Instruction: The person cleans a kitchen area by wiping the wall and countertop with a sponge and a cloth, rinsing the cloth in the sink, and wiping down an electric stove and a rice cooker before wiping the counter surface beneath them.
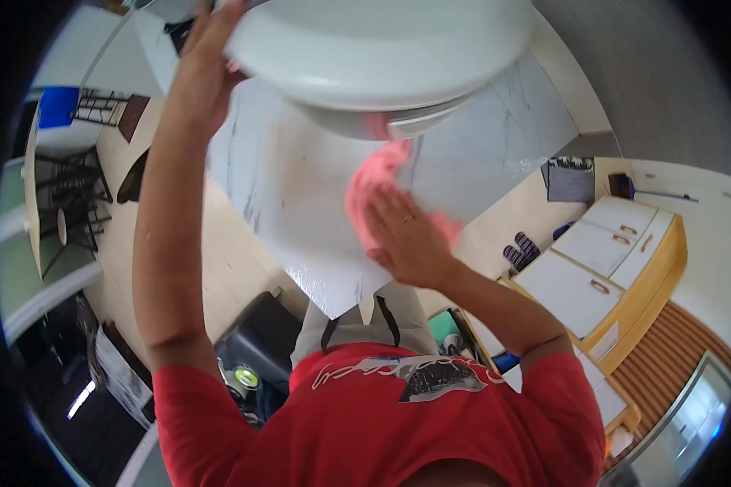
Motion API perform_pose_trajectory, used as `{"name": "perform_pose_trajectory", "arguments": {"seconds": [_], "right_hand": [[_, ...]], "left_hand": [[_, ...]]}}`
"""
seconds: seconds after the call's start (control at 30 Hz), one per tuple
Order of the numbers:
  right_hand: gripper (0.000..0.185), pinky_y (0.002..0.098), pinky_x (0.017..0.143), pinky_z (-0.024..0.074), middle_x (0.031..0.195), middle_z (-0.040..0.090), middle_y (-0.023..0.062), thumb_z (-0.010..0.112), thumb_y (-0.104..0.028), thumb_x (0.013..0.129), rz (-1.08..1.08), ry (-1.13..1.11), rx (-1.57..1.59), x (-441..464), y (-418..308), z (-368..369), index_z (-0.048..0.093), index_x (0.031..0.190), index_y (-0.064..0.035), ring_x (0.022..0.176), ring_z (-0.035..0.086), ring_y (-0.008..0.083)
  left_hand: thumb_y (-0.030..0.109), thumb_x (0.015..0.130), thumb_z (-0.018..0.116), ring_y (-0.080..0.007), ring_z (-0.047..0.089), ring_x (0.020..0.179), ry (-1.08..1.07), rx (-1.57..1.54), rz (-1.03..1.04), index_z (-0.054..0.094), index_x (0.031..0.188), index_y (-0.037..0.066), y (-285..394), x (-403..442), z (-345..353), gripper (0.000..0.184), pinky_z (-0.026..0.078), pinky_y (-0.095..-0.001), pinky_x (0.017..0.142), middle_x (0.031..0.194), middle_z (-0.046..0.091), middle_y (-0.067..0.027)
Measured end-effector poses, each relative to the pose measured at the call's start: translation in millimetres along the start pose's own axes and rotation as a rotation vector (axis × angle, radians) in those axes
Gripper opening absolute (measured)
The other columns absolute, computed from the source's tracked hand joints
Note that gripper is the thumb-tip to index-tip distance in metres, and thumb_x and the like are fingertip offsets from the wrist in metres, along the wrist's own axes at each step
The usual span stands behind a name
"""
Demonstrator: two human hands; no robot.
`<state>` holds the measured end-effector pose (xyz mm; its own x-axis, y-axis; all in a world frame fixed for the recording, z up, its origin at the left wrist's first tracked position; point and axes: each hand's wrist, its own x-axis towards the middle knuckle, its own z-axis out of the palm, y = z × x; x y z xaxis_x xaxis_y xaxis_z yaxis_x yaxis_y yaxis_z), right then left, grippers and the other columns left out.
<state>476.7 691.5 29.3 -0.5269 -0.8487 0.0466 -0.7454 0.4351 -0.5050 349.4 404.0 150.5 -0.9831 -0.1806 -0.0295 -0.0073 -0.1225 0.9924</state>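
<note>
cloth (369, 180) is lying under my extended right fingers (390, 209), needing even pressure; whether left fingers (217, 39) are gripping, i cannot tell.

We saw matt, soft-looking crumpled cloth in the pink rag (371, 191), against a smooth tabletop (296, 191) veined in grey like marble, its near corner glossy and finely rippled under the light. Over the far edge, our white rounded object (382, 49) shone smooth and glossy, though we could not tell its material. Our red shirt (341, 430) was matt cloth. Beyond the right edge, we had smooth white cabinet doors (559, 284) with wood-look trim (654, 268); beyond the left, a black seat (264, 337) had a leathery sheen.
</note>
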Motion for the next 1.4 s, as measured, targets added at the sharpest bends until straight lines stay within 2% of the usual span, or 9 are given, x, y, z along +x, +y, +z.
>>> {"name": "perform_pose_trajectory", "arguments": {"seconds": [0.07, 0.1, 0.3, 0.43, 0.5, 0.63, 0.97, 1.2, 1.4], "right_hand": [[0.062, 0.0493, 0.106, 0.0193, 0.136, 0.031, 0.0260, 0.052, -0.038, 0.083, -0.107, -0.049, -0.115, 2.6, 0.5, 9.9, 0.039, 0.129, 0.0003, 0.131, 0.023, 0.0388], [0.062, 0.0493, 0.106, 0.0193, 0.136, 0.031, 0.0260, 0.052, -0.038, 0.083, -0.126, -0.056, -0.118, 7.5, 1.5, 2.3, 0.039, 0.129, 0.0003, 0.131, 0.023, 0.0388], [0.066, 0.0512, 0.105, 0.0189, 0.136, 0.023, 0.0340, 0.050, -0.041, 0.084, 0.016, 0.123, -0.289, 90.8, 1.0, 7.8, 0.033, 0.134, -0.0011, 0.128, 0.023, 0.0445], [0.060, 0.0458, 0.105, 0.0229, 0.135, 0.028, 0.0308, 0.052, -0.034, 0.085, 0.197, 0.356, -0.260, 171.0, 5.1, 26.4, 0.037, 0.128, 0.0053, 0.126, 0.028, 0.0440], [0.058, 0.0456, 0.106, 0.0231, 0.134, 0.031, 0.0281, 0.052, -0.032, 0.085, 0.203, 0.326, -0.263, 196.4, -13.7, 35.9, 0.038, 0.127, 0.0050, 0.126, 0.029, 0.0422], [0.046, 0.0428, 0.105, 0.0271, 0.129, 0.041, 0.0184, 0.056, -0.014, 0.078, 0.020, 0.250, -0.096, 211.6, -76.2, 64.6, 0.046, 0.120, 0.0020, 0.125, 0.034, 0.0341], [0.054, 0.0534, 0.104, 0.0211, 0.134, 0.033, 0.0239, 0.050, -0.020, 0.083, 0.645, 0.449, -0.441, 137.0, -58.3, 64.4, 0.036, 0.129, 0.0027, 0.128, 0.027, 0.0396], [0.052, 0.0484, 0.104, 0.0239, 0.128, 0.039, 0.0253, 0.052, -0.022, 0.082, 0.318, 0.548, -0.363, 327.3, -35.2, 77.3, 0.039, 0.125, 0.0044, 0.123, 0.031, 0.0414], [0.040, 0.0428, 0.097, 0.0344, 0.114, 0.052, 0.0106, 0.061, -0.001, 0.073, 0.151, 0.401, 0.102, 281.6, -95.6, 77.0, 0.055, 0.112, -0.0087, 0.108, 0.047, 0.0297]], "left_hand": [[0.038, 0.089, 0.053, -0.0158, 0.050, 0.107, 0.066, 0.048, 0.013, 0.042, 0.129, 0.008, 7.3, 0.5, 28.8, 0.052, 0.041, -0.0310, 0.088, 0.119, 0.053, -0.0066], [0.053, 0.077, 0.062, -0.0295, 0.036, 0.124, 0.045, 0.093, -0.112, -0.004, 0.142, 0.004, 11.8, 3.7, 29.2, 0.104, 0.031, -0.0495, 0.100, 0.142, 0.029, -0.0143], [0.056, 0.075, 0.063, -0.0273, 0.052, 0.102, 0.042, 0.151, 0.013, -0.007, 0.138, -0.007, 0.2, 36.2, 43.1, 0.113, 0.039, -0.0343, 0.090, 0.121, 0.048, -0.0233], [0.053, 0.079, 0.060, -0.0317, 0.033, 0.127, 0.093, 0.157, 0.350, -0.007, 0.140, 0.000, -28.5, 25.6, 10.0, 0.105, 0.026, -0.0271, 0.102, 0.134, 0.034, -0.0290], [0.034, 0.079, 0.065, -0.0233, 0.051, 0.108, 0.249, 0.793, 0.720, 0.043, 0.128, 0.006, -34.4, 18.8, -54.9, 0.061, 0.042, -0.0346, 0.087, 0.119, 0.054, -0.0103], [0.020, 0.068, 0.070, -0.0366, 0.051, 0.105, 0.182, 1.377, 0.698, 0.049, 0.126, 0.018, -77.6, 22.8, -146.2, 0.061, 0.048, -0.0413, 0.081, 0.116, 0.055, -0.0091], [0.000, 0.072, 0.061, -0.0148, 0.055, 0.070, -0.059, 0.463, 0.459, 0.066, 0.098, 0.001, -39.3, 32.0, -208.4, 0.027, 0.045, -0.0259, 0.064, 0.081, 0.059, -0.0101], [0.005, 0.077, 0.063, -0.0104, 0.056, 0.077, 0.350, -0.024, 0.582, 0.063, 0.097, -0.002, 51.7, 74.2, -282.2, 0.021, 0.045, -0.0229, 0.072, 0.088, 0.062, -0.0050], [0.001, 0.079, 0.057, -0.0109, 0.057, 0.082, 0.518, -0.082, 0.723, 0.062, 0.097, -0.003, 67.0, 184.2, -341.0, 0.019, 0.045, -0.0225, 0.075, 0.089, 0.061, -0.0042]]}}
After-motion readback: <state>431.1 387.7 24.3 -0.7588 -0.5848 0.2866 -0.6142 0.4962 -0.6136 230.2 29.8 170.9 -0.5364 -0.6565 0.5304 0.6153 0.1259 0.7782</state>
